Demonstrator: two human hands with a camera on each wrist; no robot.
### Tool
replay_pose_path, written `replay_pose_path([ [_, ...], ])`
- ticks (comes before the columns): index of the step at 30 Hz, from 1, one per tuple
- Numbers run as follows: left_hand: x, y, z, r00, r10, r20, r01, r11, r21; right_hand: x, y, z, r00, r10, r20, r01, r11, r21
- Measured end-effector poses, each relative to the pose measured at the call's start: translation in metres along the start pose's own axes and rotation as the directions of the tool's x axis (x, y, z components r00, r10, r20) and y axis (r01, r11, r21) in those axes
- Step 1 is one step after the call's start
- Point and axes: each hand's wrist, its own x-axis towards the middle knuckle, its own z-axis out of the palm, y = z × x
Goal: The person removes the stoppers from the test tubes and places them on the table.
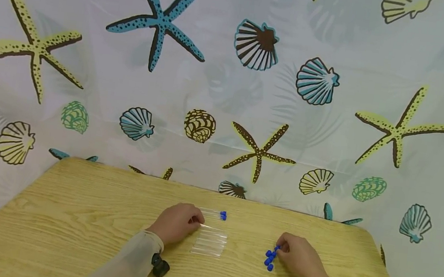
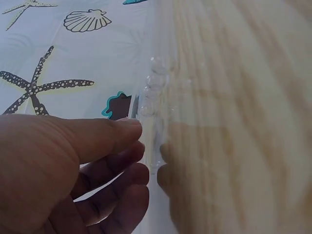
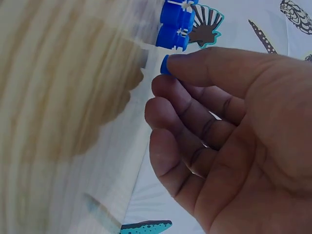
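Observation:
My left hand point(image 1: 179, 222) is at the left end of a row of several clear test tubes point(image 1: 209, 244) lying side by side. Its thumb and curled fingers appear to pinch the farthest tube of the row; in the left wrist view the glass is faint beside the fingertips point(image 2: 139, 173). Over on the right, my right hand point(image 1: 302, 258) pinches a small blue cap point(image 3: 165, 64) between thumb and index finger. Several more blue caps point(image 1: 269, 260) lie in a cluster just left of that hand; some also show in the right wrist view.
Beyond the row lie clear tubes with blue caps point(image 1: 223, 215) on their right ends. Everything rests on a wood-grain table point(image 1: 84, 214). A white cloth point(image 1: 220, 87) printed with starfish and shells hangs behind the table and along its sides.

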Motion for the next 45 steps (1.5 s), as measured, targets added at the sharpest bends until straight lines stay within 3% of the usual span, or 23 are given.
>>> replay_pose_path([
  [16,0.0004,0.0022,0.0009,0.999,0.03,0.036,-0.03,0.999,-0.012,-0.0002,0.0032,0.0042,0.999,-0.035,0.005,0.035,0.998,0.061],
  [30,0.0003,0.0052,-0.001,0.996,0.049,0.069,-0.046,0.998,-0.038,0.0024,0.0048,0.0068,0.987,-0.156,-0.042,0.157,0.987,0.034],
  [38,0.0023,0.001,0.0027,0.996,0.046,0.082,-0.043,0.998,-0.042,0.0018,0.0023,0.0065,0.989,-0.148,-0.012,0.149,0.987,0.056],
  [45,0.0017,0.0018,0.002,0.996,0.048,0.076,-0.045,0.998,-0.039,0.0017,0.0014,0.0072,0.995,-0.092,0.023,0.09,0.993,0.08],
])
